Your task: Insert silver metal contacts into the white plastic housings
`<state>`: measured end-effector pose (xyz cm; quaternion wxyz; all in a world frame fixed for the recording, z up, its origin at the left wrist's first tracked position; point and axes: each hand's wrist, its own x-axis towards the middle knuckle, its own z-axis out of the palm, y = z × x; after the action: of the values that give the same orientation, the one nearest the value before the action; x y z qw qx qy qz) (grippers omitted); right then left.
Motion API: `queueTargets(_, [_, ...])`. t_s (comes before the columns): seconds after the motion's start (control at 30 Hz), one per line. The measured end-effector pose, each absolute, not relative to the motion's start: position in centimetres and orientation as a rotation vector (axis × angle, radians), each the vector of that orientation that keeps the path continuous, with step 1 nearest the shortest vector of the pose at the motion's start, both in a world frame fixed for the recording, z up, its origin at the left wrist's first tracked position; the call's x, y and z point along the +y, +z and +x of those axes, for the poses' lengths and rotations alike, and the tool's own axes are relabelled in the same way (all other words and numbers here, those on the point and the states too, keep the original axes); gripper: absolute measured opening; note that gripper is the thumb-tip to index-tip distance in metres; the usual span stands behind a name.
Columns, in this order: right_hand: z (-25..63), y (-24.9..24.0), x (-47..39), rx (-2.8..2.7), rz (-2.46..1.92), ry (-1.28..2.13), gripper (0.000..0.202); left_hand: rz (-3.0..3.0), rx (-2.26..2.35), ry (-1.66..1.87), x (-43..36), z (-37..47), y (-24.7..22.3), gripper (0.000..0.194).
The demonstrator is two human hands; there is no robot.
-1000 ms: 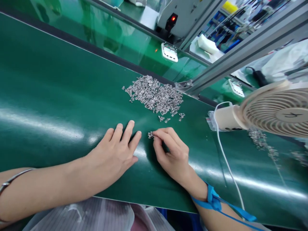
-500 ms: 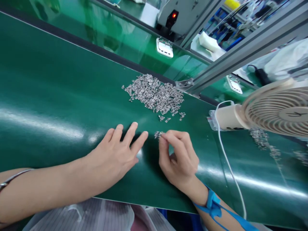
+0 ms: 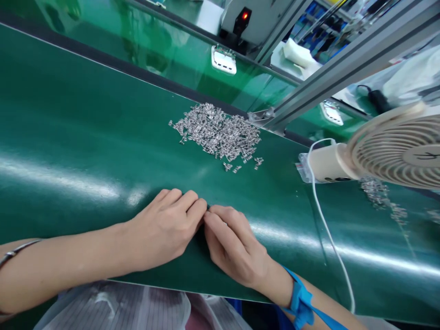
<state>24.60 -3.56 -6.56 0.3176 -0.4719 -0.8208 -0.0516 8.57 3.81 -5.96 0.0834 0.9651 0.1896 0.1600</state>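
My left hand (image 3: 168, 229) is closed with its fingers curled down, close above the green work surface (image 3: 113, 114). Against its fingertips, the closed fingers of my right hand (image 3: 237, 247) meet in a pinch. Half a second ago the right hand held a small cluster of shiny metal parts; now the fingers hide whatever lies between the hands. Beyond both hands spreads a heap of small bent metal parts (image 3: 220, 133), shaped like little clips. A few loose metal parts (image 3: 227, 167) lie at its near edge.
A beige fan (image 3: 330, 162) stands at the right, its white cable (image 3: 323, 215) running toward the front edge. More metal parts (image 3: 374, 191) lie beyond it. Behind the heap rises a metal frame post (image 3: 330, 73). A white device (image 3: 223, 59) rests on the green strip behind.
My left hand has gone from spread fingers to curled ones. My right hand has moved left and toward me, meeting the left, and the metal cluster is out of sight.
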Motion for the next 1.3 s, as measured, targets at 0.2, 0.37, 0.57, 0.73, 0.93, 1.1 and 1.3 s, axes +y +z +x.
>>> queueTargets(0.2, [24.3,-6.8,-3.4,-2.144,-1.294,-0.178,0.029,2.882,0.593,0.49,4.0,8.6,-5.9,0.022])
queueTargets(0.37, [24.2,-6.7,-3.0,-2.08,-1.346,-0.053,0.027,2.817,0.628,0.564,4.0,8.7,-6.1,0.024])
queueTargets(0.57, [24.4,-6.6,-2.5,-2.024,-1.284,0.166,0.027,2.804,0.639,0.615,4.1,8.8,-6.2,0.021])
queueTargets(0.73, [24.4,-6.7,-2.6,-1.994,-1.314,0.226,0.027,2.803,0.602,0.551,4.3,8.7,-6.2,0.021])
queueTargets(0.93, [24.5,-6.8,-2.7,-1.982,-1.331,0.157,0.025,2.828,0.605,0.531,4.4,8.8,-6.1,0.02])
queueTargets(1.1, [24.4,-6.7,-2.6,-1.936,-1.377,0.152,0.02,2.807,0.64,0.531,4.4,8.7,-6.2,0.022])
queueTargets(1.3, [24.4,-6.7,-2.5,-1.952,-1.36,0.198,0.02,2.797,0.628,0.527,4.4,8.8,-6.2,0.021])
